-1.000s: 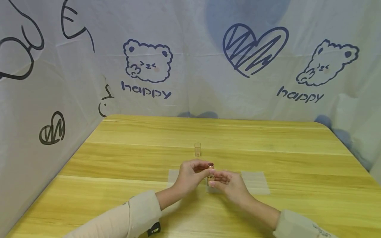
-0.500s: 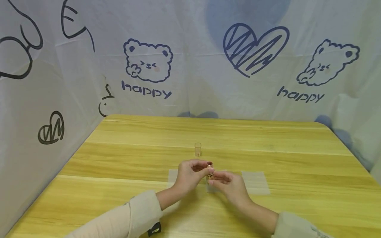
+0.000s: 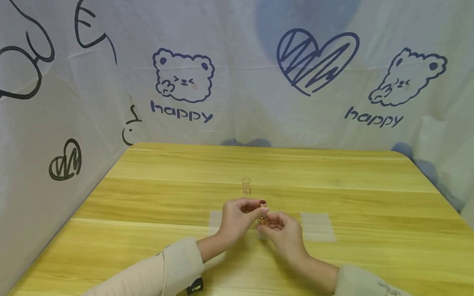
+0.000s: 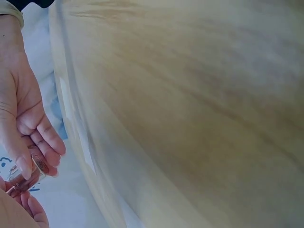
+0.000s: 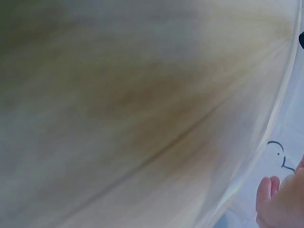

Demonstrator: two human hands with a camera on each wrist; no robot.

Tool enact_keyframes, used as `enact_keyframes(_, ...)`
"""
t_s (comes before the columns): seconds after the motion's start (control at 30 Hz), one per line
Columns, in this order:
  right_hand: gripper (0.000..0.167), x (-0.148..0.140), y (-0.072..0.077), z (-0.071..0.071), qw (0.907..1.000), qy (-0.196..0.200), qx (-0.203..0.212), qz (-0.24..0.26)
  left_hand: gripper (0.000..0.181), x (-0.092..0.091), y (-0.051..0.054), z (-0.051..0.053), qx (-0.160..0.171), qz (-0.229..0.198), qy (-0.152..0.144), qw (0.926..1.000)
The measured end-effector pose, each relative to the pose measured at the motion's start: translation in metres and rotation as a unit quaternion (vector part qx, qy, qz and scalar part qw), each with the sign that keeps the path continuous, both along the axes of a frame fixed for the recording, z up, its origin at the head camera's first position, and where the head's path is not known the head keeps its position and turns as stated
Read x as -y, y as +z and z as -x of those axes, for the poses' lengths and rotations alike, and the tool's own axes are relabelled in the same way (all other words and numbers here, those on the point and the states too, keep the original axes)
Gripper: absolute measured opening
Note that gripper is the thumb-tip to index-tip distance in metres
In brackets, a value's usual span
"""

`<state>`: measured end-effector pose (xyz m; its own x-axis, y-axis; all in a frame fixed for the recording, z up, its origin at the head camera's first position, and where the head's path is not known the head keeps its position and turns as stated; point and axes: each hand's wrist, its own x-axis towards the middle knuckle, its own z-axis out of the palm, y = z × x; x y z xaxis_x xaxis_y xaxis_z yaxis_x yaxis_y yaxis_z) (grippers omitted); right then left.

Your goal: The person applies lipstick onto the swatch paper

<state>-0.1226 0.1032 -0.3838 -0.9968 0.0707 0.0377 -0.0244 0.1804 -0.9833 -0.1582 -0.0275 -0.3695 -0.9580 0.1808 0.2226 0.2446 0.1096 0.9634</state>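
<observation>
Just above the table, in the head view, both hands meet on a small gold lipstick (image 3: 263, 203) with a dark red top, held upright. My left hand (image 3: 237, 218) pinches its upper part between thumb and fingers. Lower down, the right hand (image 3: 286, 236) grips the base, its fingers covering most of that part. A clear cap (image 3: 246, 186) stands upright on the table beyond the hands. The left wrist view shows the lipstick tube (image 4: 29, 178) under the left thumb. Only part of the right hand (image 5: 280, 202) appears in the right wrist view.
Pale square patches lie on the wooden table (image 3: 148, 197): a left patch (image 3: 214, 222) partly behind the left hand, a right patch (image 3: 317, 227), and one mostly hidden under the hands. White curtains with drawings (image 3: 185, 78) stand behind and beside the table.
The right hand has turned slightly at the lipstick's base, its fingers curling further and its forearm shifting a little left. The left hand keeps its pinch almost in place. The clear cap has stayed put.
</observation>
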Motion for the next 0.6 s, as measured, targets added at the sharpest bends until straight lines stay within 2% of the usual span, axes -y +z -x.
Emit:
enact_keyframes(0.17, 0.021, -0.005, 0.000, 0.002, 0.9998, 0.011, -0.002, -0.013, 0.019, 0.000, 0.000, 0.000, 0.000, 0.000, -0.012, 0.9999)
enact_keyframes(0.37, 0.025, -0.012, 0.000, 0.005, 0.9985, 0.046, -0.004, -0.030, 0.021, 0.002, -0.001, 0.002, 0.005, 0.007, -0.033, 0.9994)
enact_keyframes(0.43, 0.028, -0.014, -0.001, 0.006, 0.9974, 0.062, -0.005, -0.036, 0.022, 0.002, -0.002, 0.003, 0.005, 0.011, -0.040, 0.9991)
enact_keyframes(0.6, 0.033, -0.023, -0.003, 0.008, 0.9903, 0.117, -0.035, -0.066, 0.021, 0.004, -0.003, 0.005, 0.001, 0.014, -0.055, 0.9984)
